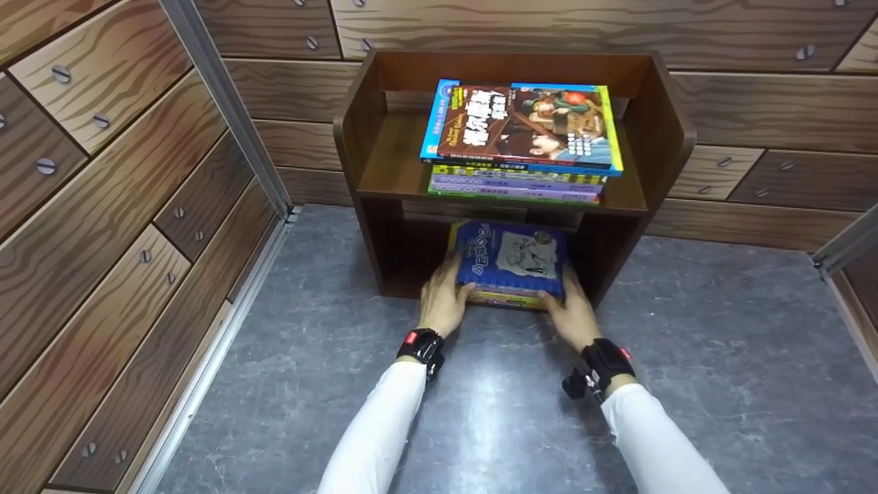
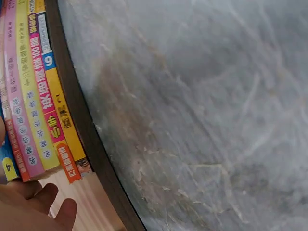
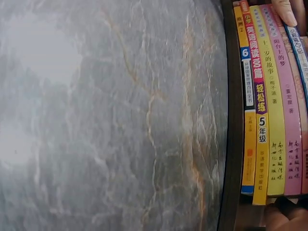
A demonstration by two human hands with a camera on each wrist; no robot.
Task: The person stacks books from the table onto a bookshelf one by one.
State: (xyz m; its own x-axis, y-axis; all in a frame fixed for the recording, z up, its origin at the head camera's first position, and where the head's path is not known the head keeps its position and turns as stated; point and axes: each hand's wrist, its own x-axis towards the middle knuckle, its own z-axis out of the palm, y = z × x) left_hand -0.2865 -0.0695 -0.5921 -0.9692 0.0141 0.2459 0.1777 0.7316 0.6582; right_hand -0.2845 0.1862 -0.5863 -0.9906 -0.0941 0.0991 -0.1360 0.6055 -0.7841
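Observation:
A stack of books (image 1: 518, 261) lies on the lower shelf of a small brown bookcase, topped by a blue cover with a cartoon drawing. My left hand (image 1: 441, 305) grips the stack's left end, thumb at the front edge. At the right end my right hand (image 1: 575, 319) holds it the same way. Up close in the left wrist view, curled fingers (image 2: 45, 197) lie against the ends of the pink and yellow spines. The right wrist view shows a yellow-green spine (image 3: 273, 120) among others, with fingers (image 3: 281, 216) at their lower end. The fingers' far parts are hidden.
The bookcase (image 1: 346, 147) stands close to a wood-patterned back wall (image 1: 514, 27). More books (image 1: 528, 130) are piled on its upper shelf. Grey marbled floor (image 1: 274, 384) stretches in front, with a wood-patterned wall (image 1: 123, 226) on the left.

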